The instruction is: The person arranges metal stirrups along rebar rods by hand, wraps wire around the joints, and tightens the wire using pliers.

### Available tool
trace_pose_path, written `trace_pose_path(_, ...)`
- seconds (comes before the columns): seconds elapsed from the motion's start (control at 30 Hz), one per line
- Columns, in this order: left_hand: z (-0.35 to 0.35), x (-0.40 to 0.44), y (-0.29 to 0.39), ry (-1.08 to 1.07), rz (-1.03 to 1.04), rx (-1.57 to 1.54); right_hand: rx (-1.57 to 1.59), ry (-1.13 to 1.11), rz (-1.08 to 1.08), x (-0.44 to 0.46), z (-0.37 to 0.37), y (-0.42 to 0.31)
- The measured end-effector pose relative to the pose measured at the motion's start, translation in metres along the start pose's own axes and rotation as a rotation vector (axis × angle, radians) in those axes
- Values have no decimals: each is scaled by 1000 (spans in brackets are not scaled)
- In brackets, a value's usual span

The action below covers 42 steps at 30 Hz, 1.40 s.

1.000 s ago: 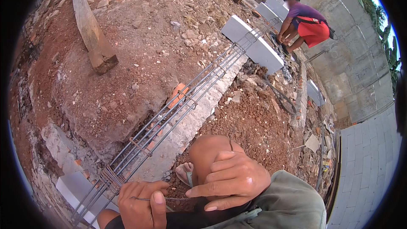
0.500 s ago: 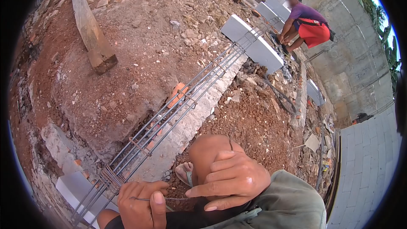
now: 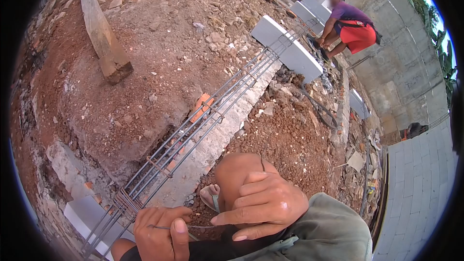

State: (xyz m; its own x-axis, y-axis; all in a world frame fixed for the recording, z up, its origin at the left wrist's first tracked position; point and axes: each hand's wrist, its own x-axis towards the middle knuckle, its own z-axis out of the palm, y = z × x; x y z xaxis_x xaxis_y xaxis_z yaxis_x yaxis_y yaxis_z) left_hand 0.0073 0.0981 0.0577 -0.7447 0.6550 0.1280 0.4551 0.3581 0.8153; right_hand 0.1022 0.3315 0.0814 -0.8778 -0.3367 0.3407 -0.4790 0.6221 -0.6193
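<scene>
A thin piece of binding wire (image 3: 199, 226) runs between my two hands, low in the view. My left hand (image 3: 162, 232) pinches one part of it between thumb and curled fingers. In front of my bent knee, my right hand (image 3: 270, 205) is closed around the other part, and a dark wire end sticks up above its knuckles. Just beyond my left hand, a long rebar cage (image 3: 191, 128) with tied stirrups stretches diagonally over a rough concrete footing (image 3: 237, 116). Wire is wound thickly around its near end.
White blocks (image 3: 287, 50) stand under the cage's far end, with another block (image 3: 89, 217) at its near end. A wooden plank (image 3: 104, 34) lies on the dirt mound. A co-worker (image 3: 355, 24) bends over near the far wall. A grey block wall (image 3: 418, 188) rises on the right.
My hands and the wire hold nearly the same position. A dark shape above the right block wall shows slightly more than before.
</scene>
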Motion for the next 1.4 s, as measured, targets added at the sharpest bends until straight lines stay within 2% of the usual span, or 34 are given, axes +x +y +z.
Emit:
trace_pose_path(0.23,0,0,0,12,-11,-4,34,37,-17,1,3,2)
trace_pose_path(0.33,-12,2,-1,-95,54,13,36,39,-26,1,3,2)
trace_pose_path(0.73,-13,2,-1,-103,49,18,23,16,-1,1,2,0)
trace_pose_path(0.83,0,0,1,9,-21,-6,29,38,0,2,2,1)
trace_pose_path(0.93,0,1,1,8,-22,-3,20,48,2,2,3,2)
trace_pose_path(1.03,-14,3,-1,-109,49,22,21,39,-3,1,3,2)
trace_pose_path(1.4,-14,3,-1,-108,45,25,7,5,7,3,0,0)
